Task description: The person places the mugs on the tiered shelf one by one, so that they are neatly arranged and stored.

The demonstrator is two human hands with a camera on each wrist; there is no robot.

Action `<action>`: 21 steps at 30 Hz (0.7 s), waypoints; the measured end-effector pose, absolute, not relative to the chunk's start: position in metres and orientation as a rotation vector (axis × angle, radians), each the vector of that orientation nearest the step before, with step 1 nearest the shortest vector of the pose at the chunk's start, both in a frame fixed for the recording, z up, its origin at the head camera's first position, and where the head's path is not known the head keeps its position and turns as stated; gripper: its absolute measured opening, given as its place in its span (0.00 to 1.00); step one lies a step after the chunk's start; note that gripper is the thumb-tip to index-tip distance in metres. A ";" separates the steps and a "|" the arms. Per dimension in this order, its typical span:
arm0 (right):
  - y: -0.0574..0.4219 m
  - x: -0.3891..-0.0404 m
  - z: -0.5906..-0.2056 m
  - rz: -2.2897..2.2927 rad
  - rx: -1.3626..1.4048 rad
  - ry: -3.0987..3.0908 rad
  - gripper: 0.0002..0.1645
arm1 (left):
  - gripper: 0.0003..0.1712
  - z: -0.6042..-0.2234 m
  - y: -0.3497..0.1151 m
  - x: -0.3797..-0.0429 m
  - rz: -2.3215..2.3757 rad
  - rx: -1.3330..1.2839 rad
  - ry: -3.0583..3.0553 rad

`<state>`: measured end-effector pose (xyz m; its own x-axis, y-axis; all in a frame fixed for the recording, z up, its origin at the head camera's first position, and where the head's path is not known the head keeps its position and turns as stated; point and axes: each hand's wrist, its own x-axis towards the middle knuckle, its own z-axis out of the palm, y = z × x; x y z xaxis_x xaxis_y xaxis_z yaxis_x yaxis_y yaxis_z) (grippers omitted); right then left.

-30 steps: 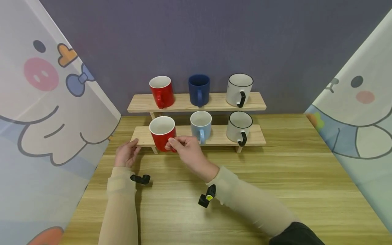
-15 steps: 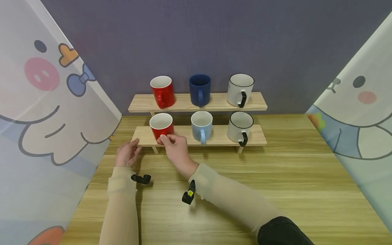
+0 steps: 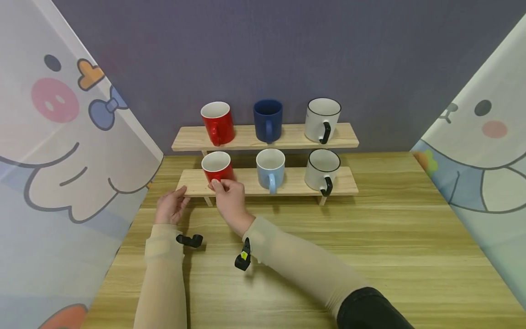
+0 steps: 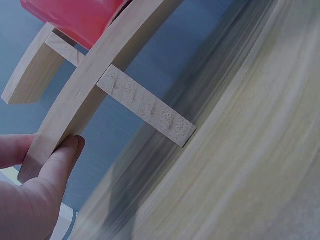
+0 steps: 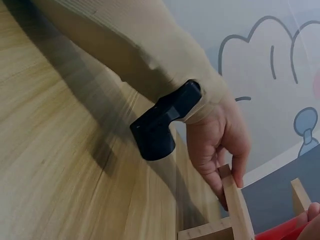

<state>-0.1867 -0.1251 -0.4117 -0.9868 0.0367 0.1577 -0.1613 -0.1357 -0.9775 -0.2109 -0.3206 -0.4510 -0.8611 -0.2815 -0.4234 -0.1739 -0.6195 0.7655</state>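
My right hand (image 3: 232,201) pinches the front of a red mug (image 3: 218,173) at its handle side. This mug, white inside, stands upright at the left of the lower tier (image 3: 193,182) of a wooden rack; fingers cover its handle. At that tier's left end, my left hand (image 3: 169,208) grips the board, thumb on one face and fingers on the other. The left wrist view shows this grip on the board (image 4: 80,105), with the red mug (image 4: 82,20) above. In the right wrist view, my right hand (image 5: 312,230) is mostly cut off beside red.
A light blue mug (image 3: 270,171) and a white black-rimmed mug (image 3: 322,171) share the lower tier. Above stand a red mug (image 3: 219,124), a navy mug (image 3: 268,121) and another white mug (image 3: 320,121) on the upper tier (image 3: 242,137). Cartoon panels flank the table (image 3: 390,228).
My right hand has moved left and away from me with the red mug, from in front of the lower tier to onto it. The left hand keeps its grip on the board.
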 end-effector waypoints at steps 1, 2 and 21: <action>-0.126 -0.187 -0.413 2.257 0.144 -1.971 0.10 | 0.07 -0.451 -0.321 -0.211 -2.655 0.809 -1.337; -0.126 -0.187 -0.414 2.248 0.146 -1.965 0.10 | 0.07 -0.451 -0.320 -0.211 -2.657 0.811 -1.335; -0.122 -0.190 -0.418 2.184 0.135 -2.104 0.11 | 0.15 -0.447 -0.320 -0.209 -2.671 0.842 -1.330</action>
<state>-0.1903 -0.1219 -0.4177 -0.9904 0.0151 0.1374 -0.1379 -0.0363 -0.9898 -0.2090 -0.3199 -0.4466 -0.8516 -0.2681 -0.4504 -0.1978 -0.6314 0.7498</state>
